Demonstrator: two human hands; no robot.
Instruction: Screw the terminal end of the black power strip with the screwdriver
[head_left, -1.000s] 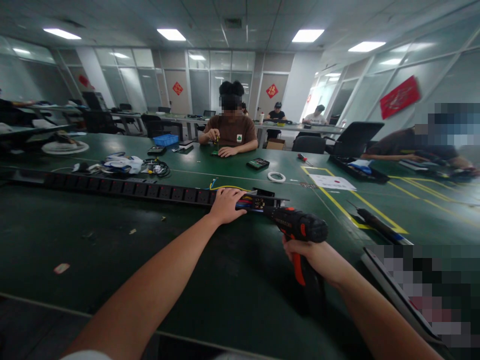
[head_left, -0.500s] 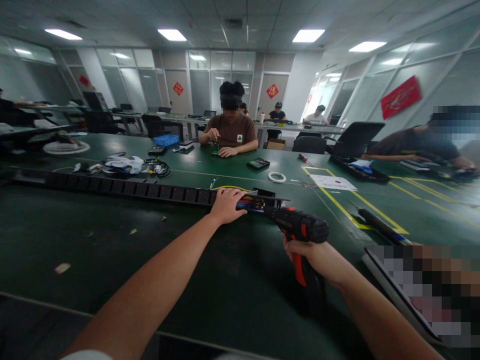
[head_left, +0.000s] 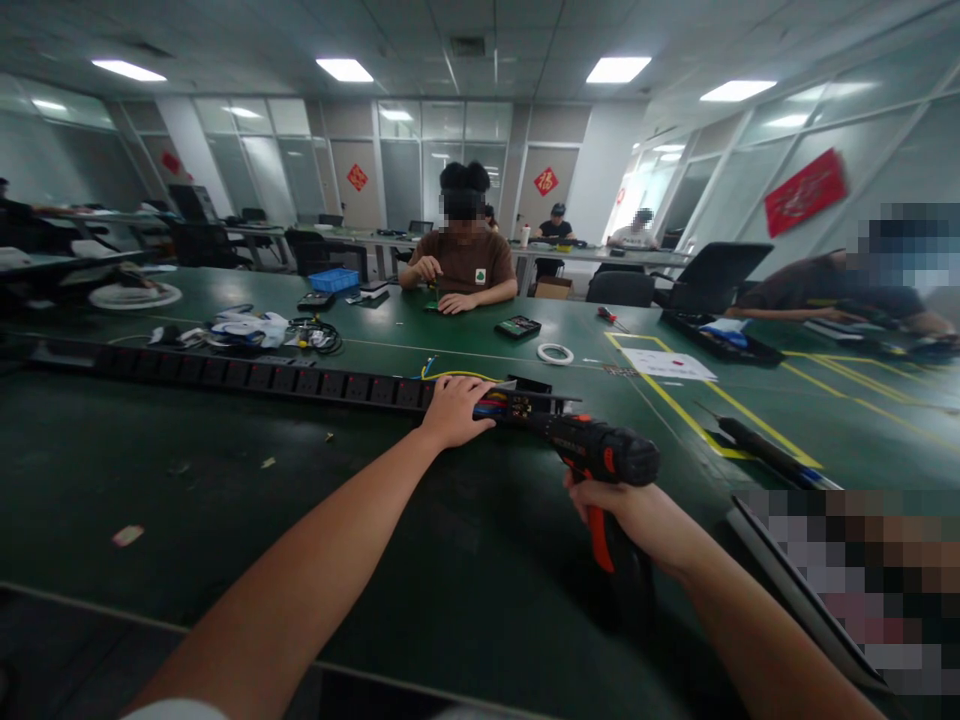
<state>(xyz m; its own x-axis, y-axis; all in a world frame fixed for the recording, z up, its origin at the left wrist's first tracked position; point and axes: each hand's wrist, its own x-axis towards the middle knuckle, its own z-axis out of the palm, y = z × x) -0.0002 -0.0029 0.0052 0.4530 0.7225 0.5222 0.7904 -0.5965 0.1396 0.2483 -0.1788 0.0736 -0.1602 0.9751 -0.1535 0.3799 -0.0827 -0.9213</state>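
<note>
A long black power strip (head_left: 247,377) lies across the green table (head_left: 225,500). Its right end (head_left: 525,403) is open, with coloured wires showing. My left hand (head_left: 454,412) rests on the strip just left of that open end, fingers curled over it. My right hand (head_left: 634,515) is wrapped round the grip of a black and orange cordless screwdriver (head_left: 600,465). The tool's tip points left into the open end of the strip.
A person in a brown shirt (head_left: 465,262) works across the table. Another person (head_left: 832,290) sits at the right. On the table lie a white tape roll (head_left: 555,353), a black device (head_left: 517,327), a paper sheet (head_left: 666,364), a dark rod-shaped tool (head_left: 765,450), a blue bin (head_left: 333,280) and tangled cables (head_left: 311,335).
</note>
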